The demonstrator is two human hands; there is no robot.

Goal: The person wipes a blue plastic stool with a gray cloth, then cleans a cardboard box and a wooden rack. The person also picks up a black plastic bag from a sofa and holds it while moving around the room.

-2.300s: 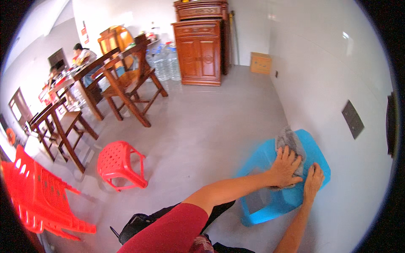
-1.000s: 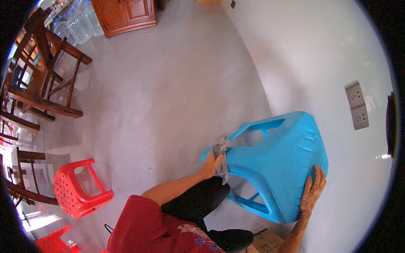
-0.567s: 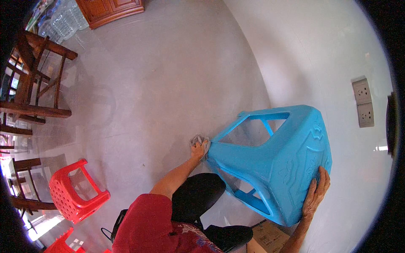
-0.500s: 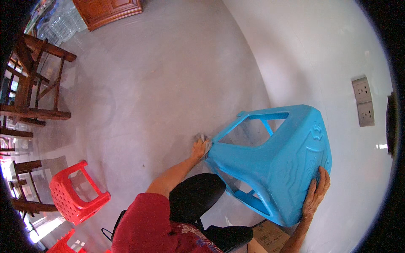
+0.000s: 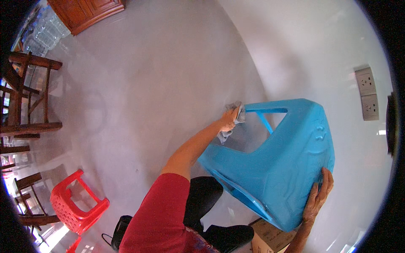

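Note:
A blue plastic stool lies tipped on its side in front of me, its seat turned to the right and its legs to the left. My left hand is closed on a grey cloth at the end of the stool's far leg. Part of the cloth hangs below the hand. My right hand rests against the seat at the near right, fingers bent over its surface and steadying it.
A small red stool lies tipped on the floor at left. Wooden furniture lines the left side, with clear plastic bottles and a brown cabinet beyond. A cardboard box is near my knees. Wall sockets are at right.
My left hand has moved with the cloth from the near leg's end, away and to the right, to the far leg. The blue stool has tilted slightly; my right hand stays on the seat.

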